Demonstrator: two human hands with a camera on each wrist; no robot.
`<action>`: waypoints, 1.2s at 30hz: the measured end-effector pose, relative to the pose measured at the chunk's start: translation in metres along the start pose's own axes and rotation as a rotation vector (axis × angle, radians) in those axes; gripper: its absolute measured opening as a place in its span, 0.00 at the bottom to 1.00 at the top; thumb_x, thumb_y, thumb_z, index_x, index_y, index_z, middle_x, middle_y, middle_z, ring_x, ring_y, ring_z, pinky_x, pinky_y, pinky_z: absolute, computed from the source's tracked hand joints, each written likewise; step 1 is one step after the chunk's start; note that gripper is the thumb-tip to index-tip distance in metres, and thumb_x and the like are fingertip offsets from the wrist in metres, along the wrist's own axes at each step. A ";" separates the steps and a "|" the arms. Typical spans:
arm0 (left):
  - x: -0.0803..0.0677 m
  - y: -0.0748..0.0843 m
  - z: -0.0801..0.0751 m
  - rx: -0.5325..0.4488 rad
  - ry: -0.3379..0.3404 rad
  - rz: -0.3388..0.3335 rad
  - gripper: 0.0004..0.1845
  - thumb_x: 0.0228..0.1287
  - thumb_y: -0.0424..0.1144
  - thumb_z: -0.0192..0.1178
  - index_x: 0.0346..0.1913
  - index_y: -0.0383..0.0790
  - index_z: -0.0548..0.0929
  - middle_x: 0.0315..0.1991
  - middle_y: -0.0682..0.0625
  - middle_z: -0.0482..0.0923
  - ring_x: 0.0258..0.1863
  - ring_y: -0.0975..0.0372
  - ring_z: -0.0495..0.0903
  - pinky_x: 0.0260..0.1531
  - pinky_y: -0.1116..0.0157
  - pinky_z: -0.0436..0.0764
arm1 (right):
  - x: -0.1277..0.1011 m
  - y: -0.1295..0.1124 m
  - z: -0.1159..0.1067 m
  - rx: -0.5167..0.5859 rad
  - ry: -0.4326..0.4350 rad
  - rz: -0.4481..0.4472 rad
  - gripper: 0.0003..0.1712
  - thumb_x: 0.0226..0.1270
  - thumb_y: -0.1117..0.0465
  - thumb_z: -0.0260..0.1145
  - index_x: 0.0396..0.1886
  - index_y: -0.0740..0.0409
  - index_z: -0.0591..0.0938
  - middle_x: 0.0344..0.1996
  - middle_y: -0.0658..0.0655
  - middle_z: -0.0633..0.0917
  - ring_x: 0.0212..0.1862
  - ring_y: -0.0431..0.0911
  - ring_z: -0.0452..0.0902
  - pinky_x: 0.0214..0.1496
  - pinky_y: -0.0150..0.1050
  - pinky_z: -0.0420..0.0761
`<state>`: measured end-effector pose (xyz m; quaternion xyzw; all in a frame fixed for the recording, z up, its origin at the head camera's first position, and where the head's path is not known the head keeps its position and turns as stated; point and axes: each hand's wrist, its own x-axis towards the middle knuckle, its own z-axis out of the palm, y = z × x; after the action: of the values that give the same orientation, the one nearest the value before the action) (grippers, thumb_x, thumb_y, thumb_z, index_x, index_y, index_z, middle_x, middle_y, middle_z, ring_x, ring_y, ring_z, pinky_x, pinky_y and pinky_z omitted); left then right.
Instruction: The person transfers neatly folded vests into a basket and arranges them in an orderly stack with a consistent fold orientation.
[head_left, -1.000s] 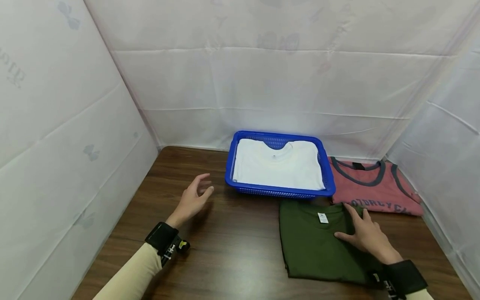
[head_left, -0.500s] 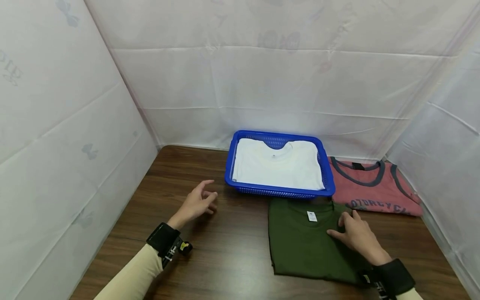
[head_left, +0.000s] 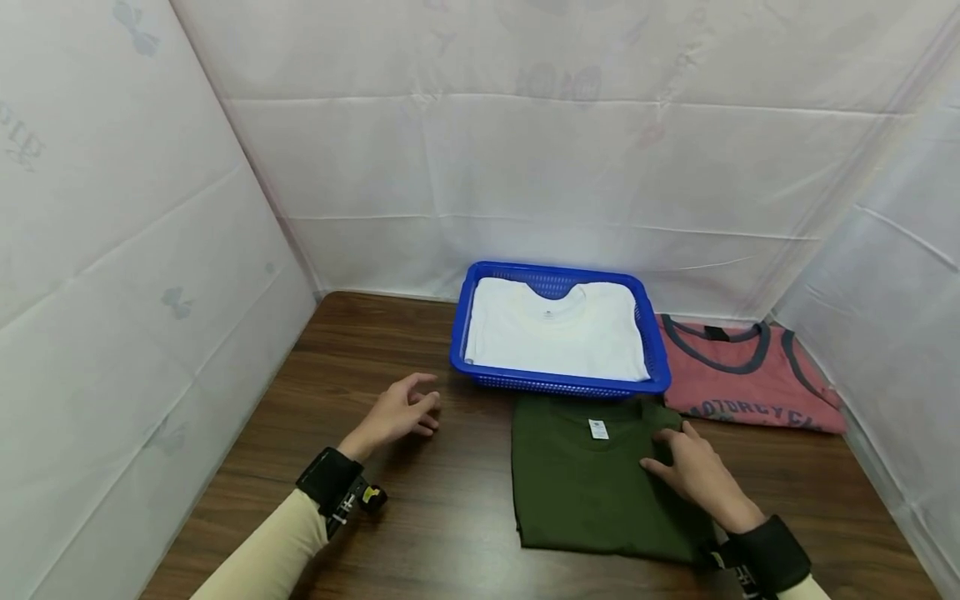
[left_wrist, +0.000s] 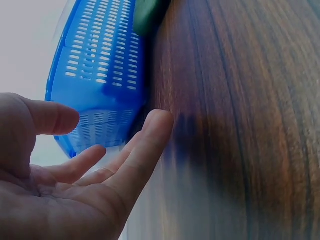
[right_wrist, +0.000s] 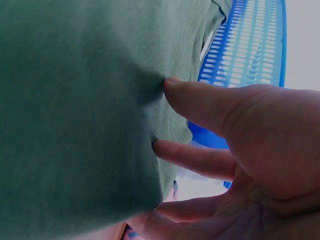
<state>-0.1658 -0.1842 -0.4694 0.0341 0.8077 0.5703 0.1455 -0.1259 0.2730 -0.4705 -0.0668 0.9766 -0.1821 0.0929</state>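
Observation:
A folded dark green T-shirt [head_left: 585, 483] with a white neck label lies on the table in front of the blue basket. My right hand [head_left: 697, 475] presses its fingertips and thumb into the shirt's right part, thumb and fingers apart. In the right wrist view, the green cloth [right_wrist: 75, 125] dimples under the thumb tip and a fingertip. My left hand [head_left: 395, 414] is held left of the shirt with its fingers loosely bent, holding nothing. A gap of bare wood separates it from the shirt. The left wrist view shows the left hand [left_wrist: 95, 175] near the basket's side.
The blue plastic basket [head_left: 555, 385] holds a folded white T-shirt [head_left: 555, 333]. Right of it lies a folded red shirt [head_left: 742, 379] with grey trim and lettering. White sheeting [head_left: 525, 167] walls the brown wooden table [head_left: 442, 517] at the back and sides.
The green T-shirt has slid left across the table together with my right hand. My left hand has shifted slightly right and nearer to me. Basket and red shirt stay put.

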 end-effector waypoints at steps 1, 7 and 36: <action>0.000 0.000 0.000 0.000 -0.008 0.000 0.25 0.80 0.34 0.52 0.74 0.29 0.65 0.50 0.29 0.82 0.38 0.46 0.88 0.37 0.53 0.88 | 0.000 -0.001 0.001 0.001 -0.003 -0.001 0.27 0.66 0.57 0.74 0.55 0.74 0.82 0.52 0.78 0.82 0.68 0.81 0.58 0.58 0.72 0.72; 0.001 0.005 0.002 -0.061 -0.101 -0.005 0.25 0.81 0.34 0.50 0.72 0.24 0.64 0.50 0.25 0.82 0.38 0.42 0.88 0.39 0.51 0.88 | -0.001 -0.006 0.004 0.019 0.018 -0.035 0.25 0.64 0.59 0.76 0.56 0.70 0.84 0.51 0.74 0.83 0.56 0.74 0.75 0.52 0.65 0.78; 0.012 0.011 0.053 -0.039 -0.068 -0.025 0.19 0.78 0.36 0.54 0.63 0.25 0.77 0.43 0.35 0.86 0.36 0.47 0.89 0.37 0.55 0.88 | 0.008 -0.037 0.023 0.034 0.099 -0.081 0.23 0.59 0.61 0.79 0.53 0.65 0.85 0.41 0.65 0.87 0.42 0.60 0.80 0.39 0.55 0.82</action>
<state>-0.1642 -0.1292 -0.4780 0.0405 0.7915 0.5825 0.1805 -0.1251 0.2298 -0.4796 -0.0955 0.9733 -0.2052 0.0380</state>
